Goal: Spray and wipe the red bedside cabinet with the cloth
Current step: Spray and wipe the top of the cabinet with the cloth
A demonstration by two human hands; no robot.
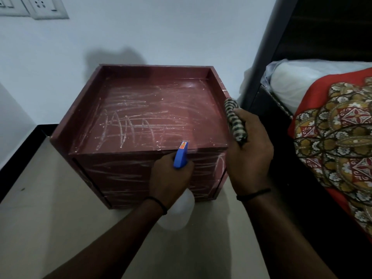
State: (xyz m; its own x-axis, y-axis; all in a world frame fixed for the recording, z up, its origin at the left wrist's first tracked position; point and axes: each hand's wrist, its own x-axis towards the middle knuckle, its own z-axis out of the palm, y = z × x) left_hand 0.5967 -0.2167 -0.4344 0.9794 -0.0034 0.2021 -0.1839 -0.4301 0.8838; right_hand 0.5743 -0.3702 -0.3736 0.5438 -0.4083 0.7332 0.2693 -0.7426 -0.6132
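Note:
The red bedside cabinet (153,117) stands against the wall, its recessed top and its front covered in white chalk-like scribbles. My left hand (171,178) grips a spray bottle (181,155) with a blue trigger head in front of the cabinet's front edge, nozzle pointing at the top. The bottle's clear body (178,212) hangs below my wrist. My right hand (249,152) holds a rolled striped cloth (234,121) beside the cabinet's right front corner.
A bed with a dark headboard (302,37), a white pillow (306,81) and a red patterned cover (338,141) stands close on the right. A white wall with a socket plate (40,7) is behind. Beige floor (50,208) lies to the left and front.

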